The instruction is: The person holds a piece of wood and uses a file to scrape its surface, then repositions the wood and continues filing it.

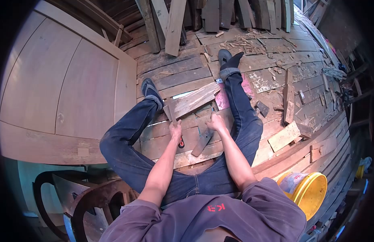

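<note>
My left hand (175, 128) is closed around a long, flat tool (170, 109); a black and red handle end (181, 142) sticks out below the fist. Its upper part overlaps the left end of a rough, split wooden board (195, 100) lying between my legs. Near the board's lower right edge, my right hand (214, 122) is closed on a slim dark object (213, 108), whose kind I cannot tell. Just below that hand, a dark flat piece (203, 142) with a brownish end lies slanted on the plank floor.
A large panelled wooden door (66, 76) stands at the left. Planks (175, 28) lean at the back. Wood chips (251, 44) and offcuts (284, 136) litter the floor to the right. A yellow bucket (312, 193) is beside my right hip, and a dark curved wooden chair (90, 201) at lower left.
</note>
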The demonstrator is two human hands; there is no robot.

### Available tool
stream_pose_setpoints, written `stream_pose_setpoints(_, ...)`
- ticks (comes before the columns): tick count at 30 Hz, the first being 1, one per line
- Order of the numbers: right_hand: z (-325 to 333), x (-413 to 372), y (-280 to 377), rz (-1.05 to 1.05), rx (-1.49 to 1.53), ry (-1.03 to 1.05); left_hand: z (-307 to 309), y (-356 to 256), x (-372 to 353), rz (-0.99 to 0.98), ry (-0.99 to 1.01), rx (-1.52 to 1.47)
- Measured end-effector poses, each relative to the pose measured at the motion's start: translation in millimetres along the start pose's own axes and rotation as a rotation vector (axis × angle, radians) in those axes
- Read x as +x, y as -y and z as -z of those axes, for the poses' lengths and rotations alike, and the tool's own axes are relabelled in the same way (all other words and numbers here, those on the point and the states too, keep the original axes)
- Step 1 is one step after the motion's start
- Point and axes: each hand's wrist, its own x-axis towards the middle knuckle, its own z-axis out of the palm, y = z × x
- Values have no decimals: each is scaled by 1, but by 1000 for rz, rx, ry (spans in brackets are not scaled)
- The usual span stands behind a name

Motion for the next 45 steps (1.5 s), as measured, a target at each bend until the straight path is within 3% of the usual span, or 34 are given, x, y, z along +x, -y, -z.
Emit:
stream_pose_setpoints(5,23,59,11,34,-182,-36,7,-16,-8,5,37,27)
stream_pose_setpoints(11,38,132,36,253,-675,122,6,-12,-3,-17,67,85)
stream_pose_setpoints(16,26,178,42,438,-815,247,1,-16,-2,-50,68,52)
stream_pose_setpoints(20,23,184,38,475,-779,181,-5,12,20,-231,32,103)
stream_pose_setpoints(23,24,167,34,448,-831,135,9,-48,-12,81,125,97)
stream_pose_setpoints(26,12,132,13,368,-765,84,1,-20,7,-188,87,114)
stream_pose_setpoints(29,-3,88,-7,236,-632,22,2,-25,3,-288,14,257)
stream_pose_setpoints(30,-15,77,-16,198,-575,-37,1,-20,10,-202,96,283)
stream_pose_setpoints(34,-18,50,-11,77,-443,-32,5,-22,6,-353,130,250)
stream_pose_setpoints(38,-22,53,-8,56,-300,-174,17,-61,-18,-117,274,217)
stream_pose_setpoints(41,-27,65,-13,90,-233,-192,11,-3,16,-480,122,365)
stream_pose_setpoints(45,-36,68,-20,142,-278,-200,16,-20,23,-453,214,507)
